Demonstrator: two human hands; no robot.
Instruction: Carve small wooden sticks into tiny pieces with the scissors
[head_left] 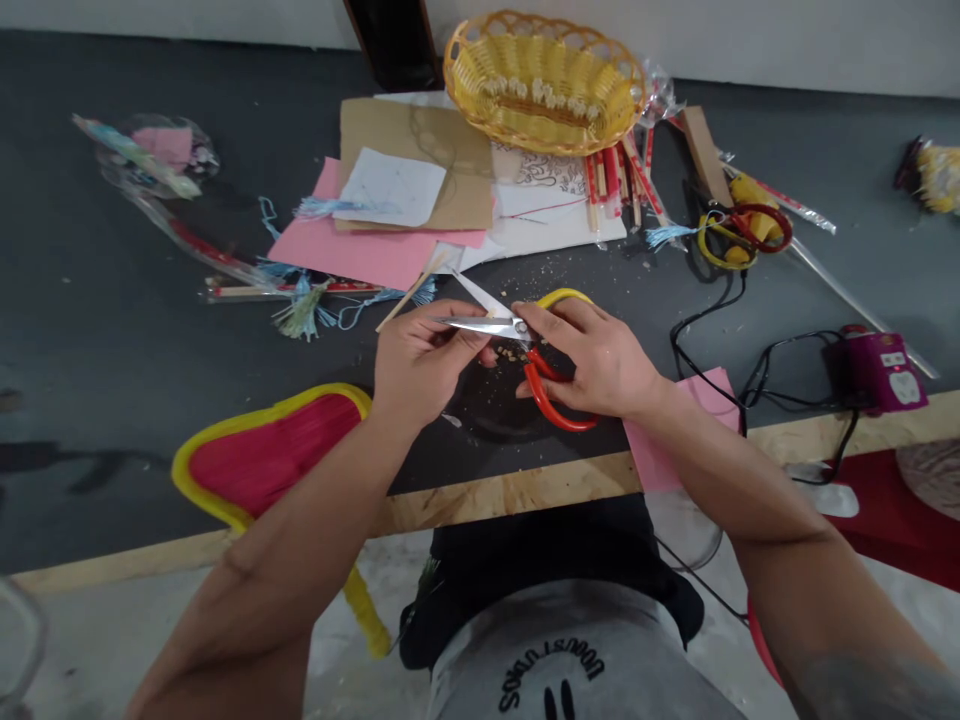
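In the middle of the table, my right hand (pixel 600 355) grips a pair of scissors (pixel 551 400) with red and yellow handles. Their blades are spread and point left. My left hand (pixel 420 360) is closed in a pinch at the blades. A small pale wooden piece (pixel 491 315) shows at its fingertips, mostly hidden by fingers and blades. Behind the left knuckles is a thin wooden stick (pixel 411 292); whether the hand touches it I cannot tell. Tiny pale cuttings (pixel 512 354) are scattered beneath the scissors.
A yellow wicker basket (pixel 555 65) with pale bits stands at the back. Pink paper (pixel 360 245), cardboard (pixel 465 170) and blue tassels (pixel 304 310) lie before it. A red fan-like piece with yellow trim (pixel 270 450) lies left. At right are other scissors (pixel 731 240) and a purple power socket (pixel 885 370).
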